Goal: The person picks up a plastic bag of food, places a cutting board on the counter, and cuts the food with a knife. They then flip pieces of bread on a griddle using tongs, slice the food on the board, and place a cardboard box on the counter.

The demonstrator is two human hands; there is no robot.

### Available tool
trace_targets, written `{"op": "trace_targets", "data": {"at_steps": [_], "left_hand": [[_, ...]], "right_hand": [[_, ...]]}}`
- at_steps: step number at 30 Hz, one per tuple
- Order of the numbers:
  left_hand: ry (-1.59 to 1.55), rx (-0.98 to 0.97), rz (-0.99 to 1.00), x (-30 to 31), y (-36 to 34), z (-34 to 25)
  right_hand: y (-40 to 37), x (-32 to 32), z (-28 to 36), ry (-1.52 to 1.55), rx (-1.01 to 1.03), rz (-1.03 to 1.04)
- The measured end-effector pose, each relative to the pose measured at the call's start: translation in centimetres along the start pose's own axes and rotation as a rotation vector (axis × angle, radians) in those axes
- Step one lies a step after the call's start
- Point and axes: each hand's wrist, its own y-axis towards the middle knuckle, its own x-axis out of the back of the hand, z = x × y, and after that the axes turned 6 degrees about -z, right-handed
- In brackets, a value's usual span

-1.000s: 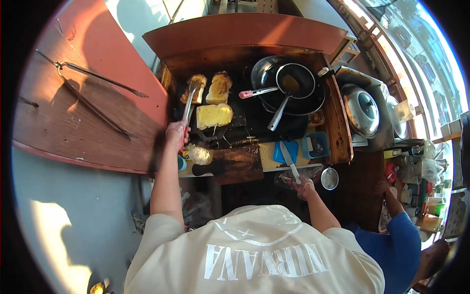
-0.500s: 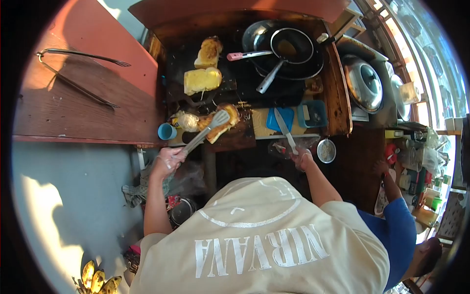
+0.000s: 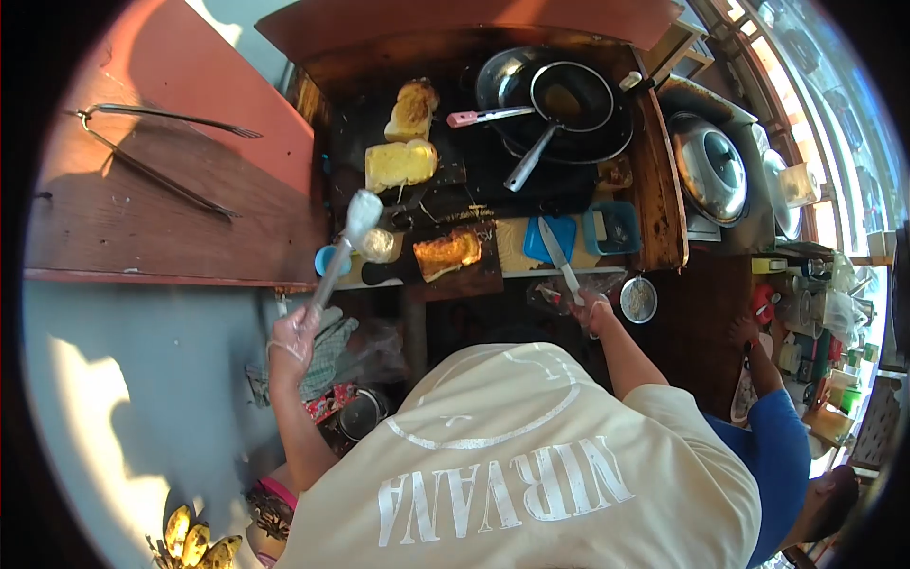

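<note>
My left hand (image 3: 295, 339), in a clear plastic glove, is closed round the handle of metal tongs (image 3: 334, 273). Their tips are raised at the left end of the counter, with no bread visible in them. In my gloved right hand (image 3: 593, 313) is a knife (image 3: 557, 251), its blade pointing away over a blue square board (image 3: 550, 239). Between the hands, a browned piece of toast (image 3: 447, 253) lies on a dark wooden board (image 3: 483, 279). Just right of the tongs sits a plastic-wrapped bundle (image 3: 377, 246), whose contents I cannot make out.
Two bread slices, one yellow (image 3: 400, 165) and one browned (image 3: 411, 110), lie on the dark griddle. A frying pan (image 3: 572, 96) rests in a larger pan behind. A blue cup (image 3: 331, 259) stands left. At right, a co-worker's hand (image 3: 744, 330) reaches toward the shelves.
The tongs have come off the toast and swung left and up with my left hand. The toast now lies alone on the board. My right hand still holds the knife, nearly unmoved.
</note>
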Motion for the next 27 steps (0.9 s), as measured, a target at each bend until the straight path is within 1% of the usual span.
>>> {"op": "trace_targets", "data": {"at_steps": [1,3,5,6,8,10,11,12,14,15,16,18,19,21,22,24,25,26,27], "left_hand": [[0.046,-0.069,-0.042,0.2,1.4,-1.5],[0.019,-0.268,-0.242,-1.9,6.8,-1.8],[0.098,-0.208,-0.275,-3.2,11.7,-4.3],[0.094,-0.223,-0.274,-3.7,14.7,-3.9],[0.245,-0.308,-0.158,-3.8,20.5,-1.9],[0.061,-0.048,-0.053,-2.3,21.8,-3.2],[-0.116,0.015,0.035,-1.4,22.2,-3.6],[-0.117,0.007,0.043,-1.3,23.3,-3.4],[-0.291,0.114,0.227,-1.4,25.8,-3.6],[-0.334,0.134,0.236,-1.8,26.6,-4.2],[-0.329,0.124,0.246,-2.4,27.9,-4.4],[-0.415,0.110,0.362,-4.1,30.8,-4.7],[-0.411,0.106,0.369,-4.6,31.6,-5.4],[-0.404,0.032,0.402,-5.5,32.8,-6.5],[-0.404,0.034,0.400,-5.5,33.3,-6.8],[-0.379,-0.048,0.388,-5.3,33.4,-7.2],[-0.315,-0.069,0.316,-4.8,33.1,-7.4],[-0.316,-0.066,0.310,-4.3,32.8,-7.3],[-0.123,-0.258,0.164,-3.9,32.5,-7.1]], "right_hand": [[-0.1,0.0,-0.1,0.007,-0.008,-0.009],[0.1,-0.3,0.0,0.025,-0.022,-0.030],[0.4,-0.4,-0.4,0.055,-0.037,-0.059],[0.6,-0.3,-0.6,0.031,-0.039,-0.056],[0.4,-0.4,-0.2,0.018,-0.027,-0.060],[-0.5,-0.8,-0.2,0.048,-0.030,-0.099],[-0.9,-1.1,-0.1,0.056,-0.026,-0.107],[-1.3,-1.4,0.2,0.057,-0.042,-0.134],[-2.1,-1.9,0.4,0.072,-0.056,-0.166],[-2.5,-2.1,0.3,0.074,-0.017,-0.158],[-2.9,-2.2,0.3,0.077,0.022,-0.151],[-3.2,-2.6,0.5,0.083,0.010,-0.175],[-3.1,-2.6,0.4,0.073,-0.004,-0.191],[-3.1,-2.4,0.2,0.091,-0.004,-0.183],[-3.0,-2.3,0.1,0.102,-0.003,-0.169],[-3.2,-2.4,0.0,0.122,-0.011,-0.168],[-3.4,-2.6,0.0,0.145,-0.017,-0.169],[-3.6,-2.7,0.1,0.140,-0.016,-0.164],[-4.2,-2.9,0.3,0.133,-0.029,-0.161]]}}
